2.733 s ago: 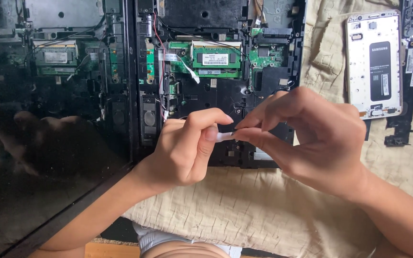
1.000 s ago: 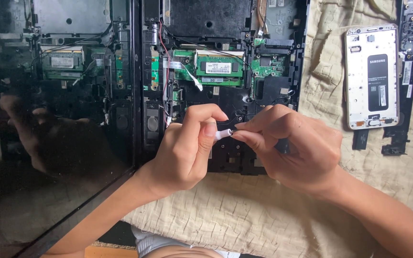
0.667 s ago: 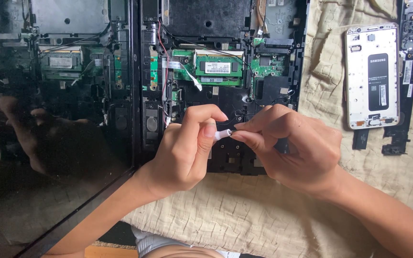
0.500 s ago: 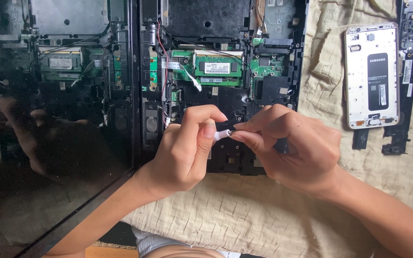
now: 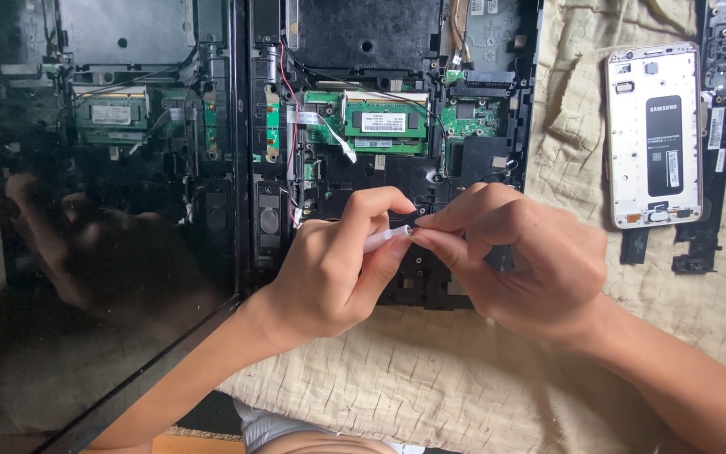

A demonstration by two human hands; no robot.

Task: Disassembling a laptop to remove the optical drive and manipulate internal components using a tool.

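At the far left a glossy black screen [image 5: 86,252] lies flat, and its dark surface mirrors the circuit boards and the hands. Just right of it sits the opened laptop base [image 5: 388,101], its cover off, showing a green memory board [image 5: 384,122], red and black wires and a round speaker [image 5: 269,220]. Both lie on a creased beige cloth [image 5: 464,378] that covers the worktop.

Over the lower edge of the base the left hand [image 5: 329,273] comes up from below, its thumb and forefinger closed in a pinch on one end of a small white strip [image 5: 386,236]. The strip sits between the two hands, above the dark bottom part of the base, and most of it is hidden by fingertips. The right hand [image 5: 531,261] meets it from the other side, its grip also closed, thumb and forefinger nipping the strip's right end, so that the fingertips of both hands nearly touch.

Further right on the cloth, well apart from the hands, lies a white phone [image 5: 654,134] with its back removed. Beside it stands a narrow black frame piece [image 5: 720,126] near the right edge.
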